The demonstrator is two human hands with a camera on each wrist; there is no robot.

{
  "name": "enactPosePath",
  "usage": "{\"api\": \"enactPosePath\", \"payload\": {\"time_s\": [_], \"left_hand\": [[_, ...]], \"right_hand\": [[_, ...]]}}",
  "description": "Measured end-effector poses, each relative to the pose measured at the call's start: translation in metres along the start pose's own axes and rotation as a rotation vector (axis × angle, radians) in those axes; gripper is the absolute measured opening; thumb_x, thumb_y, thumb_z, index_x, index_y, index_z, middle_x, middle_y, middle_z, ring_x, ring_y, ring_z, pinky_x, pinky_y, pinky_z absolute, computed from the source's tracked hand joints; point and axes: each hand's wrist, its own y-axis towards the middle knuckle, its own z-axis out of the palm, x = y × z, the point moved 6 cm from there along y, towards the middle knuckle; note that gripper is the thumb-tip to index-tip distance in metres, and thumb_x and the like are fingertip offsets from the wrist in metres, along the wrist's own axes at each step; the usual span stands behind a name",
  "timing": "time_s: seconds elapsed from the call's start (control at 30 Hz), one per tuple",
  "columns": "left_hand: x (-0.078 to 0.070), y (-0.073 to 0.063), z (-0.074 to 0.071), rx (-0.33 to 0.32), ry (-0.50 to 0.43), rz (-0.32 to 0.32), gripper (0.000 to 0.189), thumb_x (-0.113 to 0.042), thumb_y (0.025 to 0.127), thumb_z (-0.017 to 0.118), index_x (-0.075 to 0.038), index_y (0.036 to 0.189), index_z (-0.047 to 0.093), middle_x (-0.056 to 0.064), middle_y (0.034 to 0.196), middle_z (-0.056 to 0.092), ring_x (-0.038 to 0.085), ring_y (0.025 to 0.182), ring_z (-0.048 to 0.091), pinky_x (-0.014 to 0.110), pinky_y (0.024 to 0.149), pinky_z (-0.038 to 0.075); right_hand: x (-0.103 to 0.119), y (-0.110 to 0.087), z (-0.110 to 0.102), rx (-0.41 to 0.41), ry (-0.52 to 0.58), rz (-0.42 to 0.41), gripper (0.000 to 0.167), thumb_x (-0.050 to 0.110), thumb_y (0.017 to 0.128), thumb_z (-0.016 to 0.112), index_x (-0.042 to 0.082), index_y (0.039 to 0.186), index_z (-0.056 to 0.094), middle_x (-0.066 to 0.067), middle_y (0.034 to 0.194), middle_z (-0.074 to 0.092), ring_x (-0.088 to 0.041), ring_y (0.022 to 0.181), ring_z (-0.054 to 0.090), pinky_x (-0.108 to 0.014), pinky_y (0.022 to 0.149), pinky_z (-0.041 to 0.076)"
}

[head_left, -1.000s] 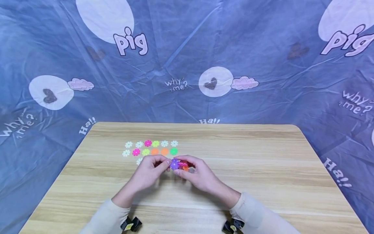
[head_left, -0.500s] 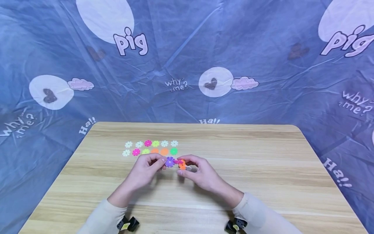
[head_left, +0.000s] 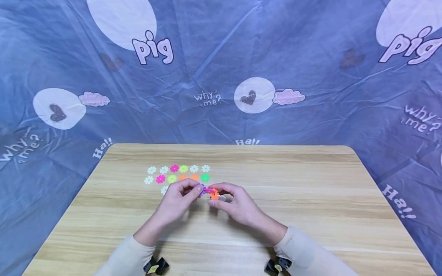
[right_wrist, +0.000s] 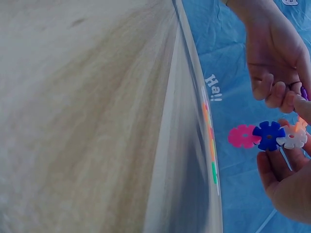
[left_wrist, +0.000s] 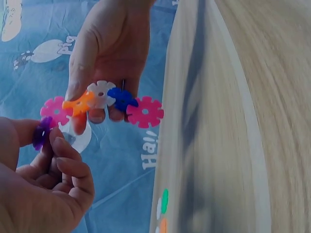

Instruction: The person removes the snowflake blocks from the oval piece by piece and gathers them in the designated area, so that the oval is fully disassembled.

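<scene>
My left hand (head_left: pixel 178 201) pinches a purple notched snowflake disc (left_wrist: pixel 42 132) between thumb and fingers, its edge turned to the left wrist view. That disc meets the end of a chain of linked plastic discs: pink (left_wrist: pixel 56 111), orange (left_wrist: pixel 79 103), white (left_wrist: pixel 101 94), blue (right_wrist: pixel 268 136) and another pink disc (right_wrist: pixel 242 136). With thumb and fingers, my right hand (head_left: pixel 238 204) grips the chain around the orange disc. In the head view the fingers hide part of the chain, and both hands are above the table (head_left: pixel 293 218).
Beyond my hands, loose discs lie in rows on the table, among them a pink disc (head_left: pixel 160 179), a green disc (head_left: pixel 205 178) and a white disc (head_left: pixel 149 179). My left hand covers part of the nearest row. A blue printed cloth (head_left: pixel 207 57) hangs behind the table.
The purple disc first shifts left, its face showing, and now is turned edgewise, partly behind my left thumb. My left hand has come back toward the right hand, which stays almost still.
</scene>
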Motion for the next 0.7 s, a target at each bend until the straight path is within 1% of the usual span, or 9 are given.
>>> {"api": "enactPosePath", "payload": {"time_s": [0.07,0.17,0.33,0.47,0.6,0.7], "left_hand": [[0.0000,-0.0003,0.0007,-0.011,-0.015,-0.014,0.021,-0.014,0.106,0.068,0.006,0.108,0.073,0.013,0.086,0.067,0.013,0.076,0.060,0.021,0.068,0.051],[0.0011,-0.0006,0.0011,-0.030,-0.048,-0.047,0.020,-0.013,0.105,0.070,0.007,0.107,0.073,0.007,0.083,0.066,0.011,0.075,0.059,0.021,0.067,0.051],[0.0023,-0.0005,0.0018,-0.047,-0.089,-0.092,0.018,-0.009,0.103,0.072,0.010,0.103,0.074,0.000,0.080,0.067,0.009,0.074,0.060,0.020,0.068,0.052],[0.0014,-0.0012,0.0019,-0.048,-0.075,-0.096,0.015,-0.006,0.102,0.072,0.009,0.101,0.074,0.003,0.083,0.071,0.010,0.077,0.062,0.021,0.071,0.053],[0.0003,-0.0036,0.0020,-0.054,-0.026,-0.093,0.013,-0.007,0.103,0.071,0.005,0.100,0.075,0.011,0.089,0.073,0.015,0.079,0.062,0.022,0.071,0.053],[-0.0007,-0.0060,0.0033,-0.055,0.026,-0.083,0.012,-0.008,0.104,0.068,0.002,0.100,0.075,0.015,0.091,0.071,0.016,0.078,0.059,0.023,0.069,0.052]], "right_hand": [[0.0001,0.0001,-0.0003,-0.004,-0.002,-0.001,0.040,0.022,0.096,0.082,0.009,0.133,0.074,-0.008,0.128,0.077,-0.029,0.122,0.070,-0.058,0.113,0.053],[0.0001,0.0001,-0.0004,-0.006,-0.007,0.000,0.040,0.022,0.096,0.082,0.009,0.133,0.074,-0.007,0.128,0.077,-0.028,0.122,0.070,-0.058,0.113,0.053],[0.0000,-0.0006,-0.0006,-0.007,-0.030,-0.007,0.040,0.022,0.095,0.083,0.010,0.132,0.075,-0.006,0.122,0.078,-0.026,0.117,0.070,-0.058,0.111,0.053],[0.0009,-0.0013,-0.0003,-0.007,-0.053,-0.016,0.039,0.021,0.094,0.085,0.012,0.131,0.076,-0.004,0.117,0.078,-0.023,0.114,0.071,-0.055,0.108,0.055],[0.0031,-0.0021,-0.0004,-0.015,-0.089,-0.037,0.041,0.020,0.093,0.085,0.011,0.132,0.076,-0.002,0.116,0.078,-0.021,0.114,0.071,-0.055,0.110,0.055],[0.0042,-0.0025,-0.0002,-0.019,-0.110,-0.051,0.042,0.019,0.093,0.086,0.009,0.133,0.076,-0.001,0.116,0.079,-0.021,0.114,0.071,-0.053,0.111,0.054]]}}
